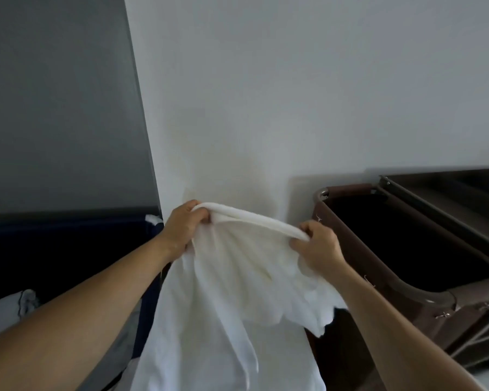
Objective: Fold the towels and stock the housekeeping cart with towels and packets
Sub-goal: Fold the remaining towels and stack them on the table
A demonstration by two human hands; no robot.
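Both hands, left hand [185,225] and right hand [318,245], fingers pinching the towel [229,292] top edge. Bunched cloth likely folds crooked; loose grip could drop it near the cart [407,235].

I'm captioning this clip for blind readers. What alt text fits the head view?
The left hand and right hand hold a white towel up by its bunched top edge before a white wall, the rest hanging down. A brown cart with a metal frame stands at right.
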